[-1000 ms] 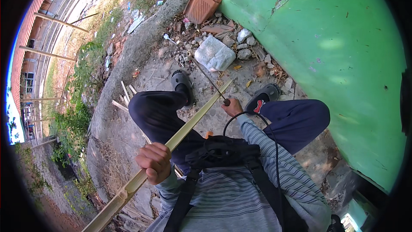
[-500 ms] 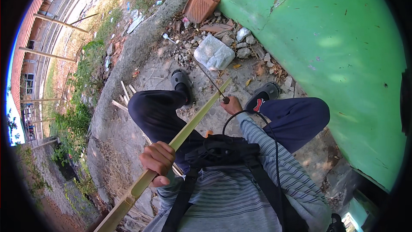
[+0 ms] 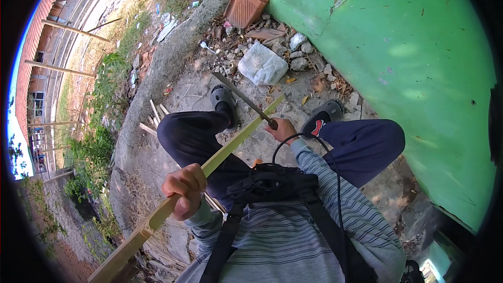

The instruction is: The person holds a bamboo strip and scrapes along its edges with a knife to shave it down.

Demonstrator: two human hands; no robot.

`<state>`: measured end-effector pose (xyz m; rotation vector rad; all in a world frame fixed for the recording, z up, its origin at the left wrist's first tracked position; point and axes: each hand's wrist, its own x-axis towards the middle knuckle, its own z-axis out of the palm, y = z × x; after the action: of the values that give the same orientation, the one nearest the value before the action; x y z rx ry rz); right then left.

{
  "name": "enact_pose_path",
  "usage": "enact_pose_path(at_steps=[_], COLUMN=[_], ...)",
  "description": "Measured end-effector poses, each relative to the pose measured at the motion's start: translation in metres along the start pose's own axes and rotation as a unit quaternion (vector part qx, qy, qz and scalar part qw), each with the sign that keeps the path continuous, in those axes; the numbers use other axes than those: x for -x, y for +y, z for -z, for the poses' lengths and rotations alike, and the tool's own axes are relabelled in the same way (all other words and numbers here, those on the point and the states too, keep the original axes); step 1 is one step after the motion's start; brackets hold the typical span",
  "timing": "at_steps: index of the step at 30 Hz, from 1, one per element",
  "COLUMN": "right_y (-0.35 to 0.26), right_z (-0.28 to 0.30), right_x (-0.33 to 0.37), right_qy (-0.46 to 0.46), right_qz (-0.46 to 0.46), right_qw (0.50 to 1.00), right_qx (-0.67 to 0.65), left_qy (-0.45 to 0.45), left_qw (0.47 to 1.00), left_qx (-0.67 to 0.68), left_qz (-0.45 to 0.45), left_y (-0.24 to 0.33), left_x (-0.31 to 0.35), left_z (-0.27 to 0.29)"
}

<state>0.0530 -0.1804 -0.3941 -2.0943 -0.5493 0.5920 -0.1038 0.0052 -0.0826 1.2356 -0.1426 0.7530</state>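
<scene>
A long, pale green-yellow split bamboo strip (image 3: 234, 144) runs slantwise from the lower left to between my feet. My left hand (image 3: 184, 188) is closed round it near its lower part, just above a node. In my right hand (image 3: 283, 130) is the handle of a long-bladed knife (image 3: 236, 90). Its blade points away to the upper left and crosses the strip near the far end. Whether the edge touches the bamboo I cannot tell.
My bent knees and dark shoes (image 3: 224, 102) flank the work. A white block (image 3: 263, 64), rubble and a terracotta roof tile (image 3: 247, 5) lie beyond. A green wall (image 3: 403, 57) rises at right, a low concrete kerb (image 3: 157, 63) at left. Several bamboo pieces (image 3: 155, 113) lie beside my left knee.
The knife has turned, so its blade now looks broader, and its tip has swung left. My left hand has shifted slightly left and toward me with the bamboo strip.
</scene>
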Motion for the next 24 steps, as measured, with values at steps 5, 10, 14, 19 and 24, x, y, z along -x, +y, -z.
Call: enact_pose_path(at_steps=[5,10,14,19,24], right_y=[0.001,0.003,0.011,0.028,0.006], right_z=[-0.001,-0.003,-0.008,-0.015,-0.005], right_x=[0.002,0.001,0.001,-0.001,0.002], right_qy=[-0.003,0.017,0.0,0.016,-0.013], right_qz=[-0.027,0.0,-0.054,-0.081,-0.06], right_qw=[0.999,0.999,0.998,0.996,0.997], right_qx=[-0.04,-0.05,-0.042,-0.041,-0.044], left_qy=[0.116,-0.13,-0.2,-0.279,-0.34], left_qw=[0.993,0.984,0.968,0.95,0.929], left_qx=[0.03,0.12,0.15,0.139,0.147], left_qz=[-0.025,-0.029,-0.03,-0.026,-0.006], left_y=[-0.006,-0.012,-0.014,-0.013,-0.011], left_x=[-0.001,-0.012,-0.019,-0.024,-0.032], left_z=[-0.004,0.005,0.012,0.007,0.005])
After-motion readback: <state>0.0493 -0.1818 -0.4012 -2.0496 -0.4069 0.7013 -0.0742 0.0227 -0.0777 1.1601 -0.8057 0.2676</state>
